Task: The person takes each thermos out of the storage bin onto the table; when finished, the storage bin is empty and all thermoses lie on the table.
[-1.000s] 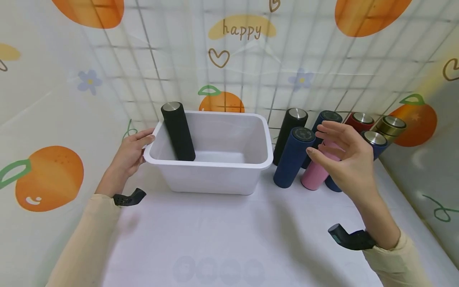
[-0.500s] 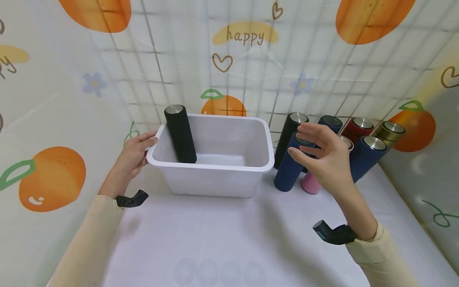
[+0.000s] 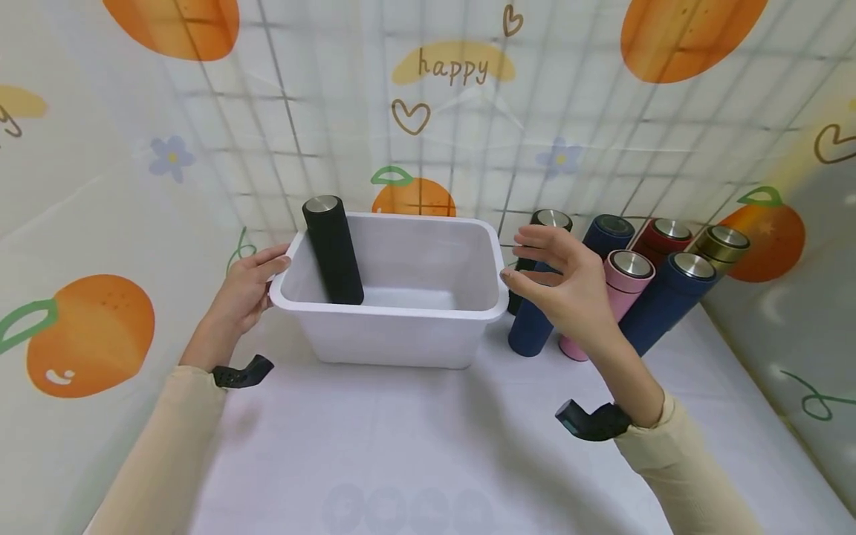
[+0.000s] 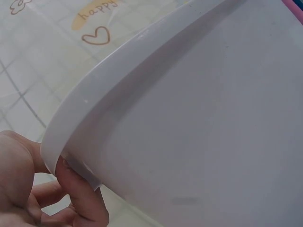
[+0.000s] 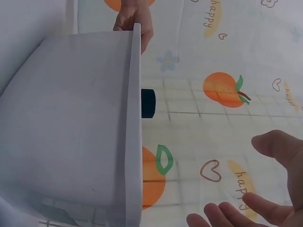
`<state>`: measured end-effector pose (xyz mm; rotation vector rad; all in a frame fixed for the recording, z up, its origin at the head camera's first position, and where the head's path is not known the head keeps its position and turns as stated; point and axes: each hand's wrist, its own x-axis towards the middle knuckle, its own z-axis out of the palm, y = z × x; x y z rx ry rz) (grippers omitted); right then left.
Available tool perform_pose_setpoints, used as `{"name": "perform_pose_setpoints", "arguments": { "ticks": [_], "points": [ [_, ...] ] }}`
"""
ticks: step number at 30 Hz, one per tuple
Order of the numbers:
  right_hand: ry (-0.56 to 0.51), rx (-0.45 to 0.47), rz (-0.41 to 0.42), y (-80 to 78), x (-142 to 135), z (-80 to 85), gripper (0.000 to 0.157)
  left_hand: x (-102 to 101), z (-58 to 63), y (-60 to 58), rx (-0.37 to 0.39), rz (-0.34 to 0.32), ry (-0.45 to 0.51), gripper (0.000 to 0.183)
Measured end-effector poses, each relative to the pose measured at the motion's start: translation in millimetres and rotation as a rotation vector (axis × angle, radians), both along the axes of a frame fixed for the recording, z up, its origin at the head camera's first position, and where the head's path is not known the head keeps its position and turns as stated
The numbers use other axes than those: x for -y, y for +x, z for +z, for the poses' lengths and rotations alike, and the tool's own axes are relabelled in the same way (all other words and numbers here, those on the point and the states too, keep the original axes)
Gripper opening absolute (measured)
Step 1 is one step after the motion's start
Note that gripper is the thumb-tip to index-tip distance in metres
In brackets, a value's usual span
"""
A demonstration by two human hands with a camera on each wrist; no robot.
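My left hand (image 3: 249, 288) grips the left rim of a white plastic tub (image 3: 394, 338); in the left wrist view its fingers (image 4: 83, 198) curl under the rim. Inside the tub, a black thermos bottle (image 3: 333, 253) with a steel top leans against the left end. My right hand (image 3: 568, 282) is by the tub's right end, thumb and fingers apart, holding nothing. Behind it, partly hidden, stand a blue bottle (image 3: 528, 336) and a black bottle (image 3: 552, 217). A pink bottle (image 3: 626, 276) is beside the hand, its middle covered by the palm and wrist.
Right of the tub, bottles stand close together: a navy one (image 3: 608, 233), a red one (image 3: 663, 236), a gold one (image 3: 724, 244) and a blue one with a steel lid (image 3: 672, 297). A cloth-covered wire grid (image 3: 468, 163) rises behind the white table (image 3: 401, 446).
My right hand has moved left, from over the bottles to the tub's right end, uncovering the pink bottle's top. My left hand, the tub and its black bottle have stayed in place.
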<state>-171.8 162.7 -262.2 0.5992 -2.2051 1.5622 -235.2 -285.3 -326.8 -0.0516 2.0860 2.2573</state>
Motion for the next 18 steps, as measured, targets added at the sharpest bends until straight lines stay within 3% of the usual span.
{"name": "perform_pose_setpoints", "arguments": {
  "ticks": [18],
  "points": [
    [-0.025, 0.015, 0.101, -19.4, 37.4, -4.0, 0.051, 0.6, 0.9, -0.5, -0.002, 0.005, -0.010, 0.057]
  ]
}}
